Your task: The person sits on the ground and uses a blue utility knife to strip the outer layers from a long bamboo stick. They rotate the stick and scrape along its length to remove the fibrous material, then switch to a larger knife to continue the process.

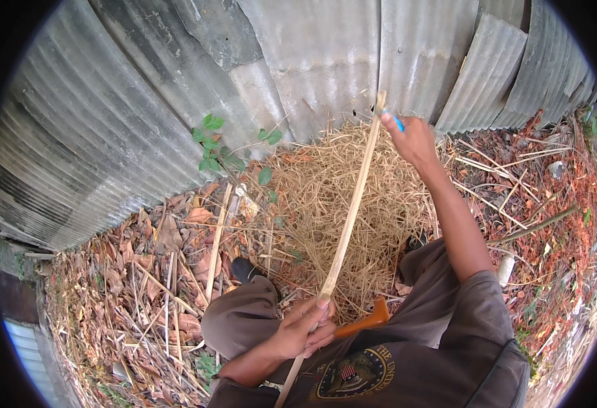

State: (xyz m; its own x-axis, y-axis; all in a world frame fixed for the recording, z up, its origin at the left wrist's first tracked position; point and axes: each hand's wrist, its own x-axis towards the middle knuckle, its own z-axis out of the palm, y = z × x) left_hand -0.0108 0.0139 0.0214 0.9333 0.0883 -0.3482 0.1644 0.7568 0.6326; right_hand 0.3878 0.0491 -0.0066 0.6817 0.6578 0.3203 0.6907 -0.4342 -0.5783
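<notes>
A long pale strip of split bamboo or wood (351, 221) slants from my lap up and away toward the metal wall. My left hand (306, 328) is closed around its lower part, close to my body. At the strip's far end is my right hand (410, 141), arm stretched out, with its thumb along the strip. A small bright blue piece (399, 124), perhaps a tool's handle, shows in the right hand's grip; the rest of it is hidden. Beneath the strip lies a heap of thin curled shavings (325, 177).
A corrugated metal wall (325, 61) stands ahead. An orange curved object (366, 321) lies by my lap. Loose strips (217, 245) and dry leaves (169, 238) cover the ground at left; more sticks (502, 170) lie at right. A green-leaved plant (210, 144) grows by the wall.
</notes>
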